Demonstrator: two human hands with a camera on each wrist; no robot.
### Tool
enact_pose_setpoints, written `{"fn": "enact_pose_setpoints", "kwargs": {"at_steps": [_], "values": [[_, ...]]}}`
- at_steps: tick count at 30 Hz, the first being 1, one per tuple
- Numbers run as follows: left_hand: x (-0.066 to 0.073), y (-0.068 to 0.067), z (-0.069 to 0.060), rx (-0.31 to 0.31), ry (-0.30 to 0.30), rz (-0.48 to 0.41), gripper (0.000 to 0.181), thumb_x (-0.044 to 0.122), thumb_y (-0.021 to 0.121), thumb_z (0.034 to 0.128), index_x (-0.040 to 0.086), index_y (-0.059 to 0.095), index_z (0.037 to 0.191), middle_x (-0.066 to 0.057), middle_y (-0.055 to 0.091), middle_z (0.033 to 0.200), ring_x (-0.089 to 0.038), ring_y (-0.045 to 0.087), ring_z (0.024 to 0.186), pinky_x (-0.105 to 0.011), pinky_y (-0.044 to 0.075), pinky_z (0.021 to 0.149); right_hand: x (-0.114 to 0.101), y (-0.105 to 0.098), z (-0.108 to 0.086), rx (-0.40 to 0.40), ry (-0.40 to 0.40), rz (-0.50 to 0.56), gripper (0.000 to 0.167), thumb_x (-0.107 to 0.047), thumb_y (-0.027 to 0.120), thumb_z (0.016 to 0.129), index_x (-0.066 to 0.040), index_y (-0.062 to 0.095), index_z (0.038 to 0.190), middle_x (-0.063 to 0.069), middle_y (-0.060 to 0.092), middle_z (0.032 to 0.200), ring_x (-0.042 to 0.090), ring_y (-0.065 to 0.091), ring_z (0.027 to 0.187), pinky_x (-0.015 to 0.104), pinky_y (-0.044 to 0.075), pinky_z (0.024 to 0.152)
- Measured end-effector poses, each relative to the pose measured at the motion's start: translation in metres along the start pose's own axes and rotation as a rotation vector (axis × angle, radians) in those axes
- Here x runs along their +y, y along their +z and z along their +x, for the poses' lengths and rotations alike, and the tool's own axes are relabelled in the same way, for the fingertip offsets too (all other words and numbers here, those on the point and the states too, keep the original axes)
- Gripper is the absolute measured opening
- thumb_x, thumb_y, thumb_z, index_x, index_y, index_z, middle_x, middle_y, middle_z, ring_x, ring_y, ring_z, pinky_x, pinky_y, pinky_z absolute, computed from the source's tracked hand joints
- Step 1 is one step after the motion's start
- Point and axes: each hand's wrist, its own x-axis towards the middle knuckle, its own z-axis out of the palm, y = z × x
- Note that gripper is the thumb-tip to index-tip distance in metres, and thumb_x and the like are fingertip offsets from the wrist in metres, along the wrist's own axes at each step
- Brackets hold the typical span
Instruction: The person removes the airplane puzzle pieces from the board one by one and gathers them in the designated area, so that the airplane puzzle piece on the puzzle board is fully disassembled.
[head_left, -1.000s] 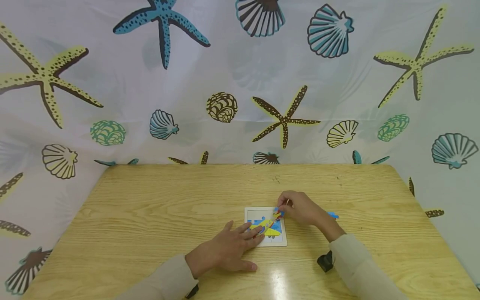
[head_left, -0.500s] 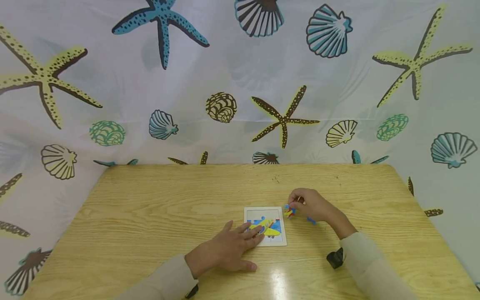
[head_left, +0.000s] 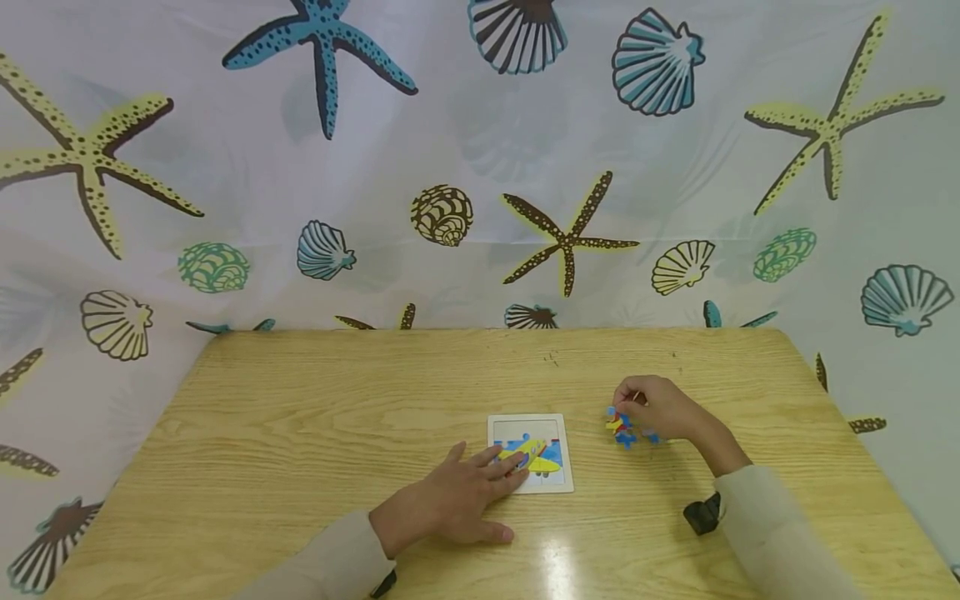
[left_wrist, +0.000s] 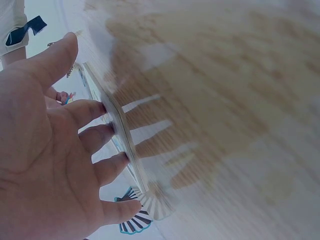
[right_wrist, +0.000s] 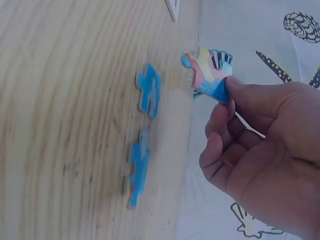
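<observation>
The left grip [left_wrist: 60,155] fills the 9 o'clock side, palm showing, thumb angled toward 1 o'clock, spread fingers toward 3, three tips at a thin board [left_wrist: 121,120]. Beyond, near 10 o'clock, the right grip [left_wrist: 54,95] pinches a small coloured piece [left_wrist: 69,98]. The counter [left_wrist: 245,85] spreads at 3.
</observation>
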Motion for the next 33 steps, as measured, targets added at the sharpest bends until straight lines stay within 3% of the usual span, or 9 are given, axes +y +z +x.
{"fn": "enact_pose_setpoints", "kwargs": {"at_steps": [8,33], "values": [[-0.001,0.002,0.0,-0.003,0.001,0.002,0.076,0.064,0.047,0.0886,0.028,0.024,0.151,0.008,0.016,0.16,-0.025,0.02,0.147,-0.062,0.021,0.111,0.014,-0.009,-0.009,-0.007,0.055,0.011,0.013,-0.011,0.05,0.098,-0.004,0.059,0.093,0.012,0.061,0.088,0.012,0.048,0.067,0.027,0.043,0.064],[-0.002,0.004,0.0,0.004,-0.002,0.007,0.075,0.064,0.046,0.0887,0.028,0.024,0.151,0.009,0.016,0.159,-0.024,0.02,0.147,-0.061,0.021,0.112,0.049,-0.033,-0.032,-0.037,0.191,-0.025,0.014,-0.008,0.049,0.097,0.0,0.059,0.091,0.01,0.061,0.085,0.015,0.047,0.07,0.029,0.04,0.062]]}}
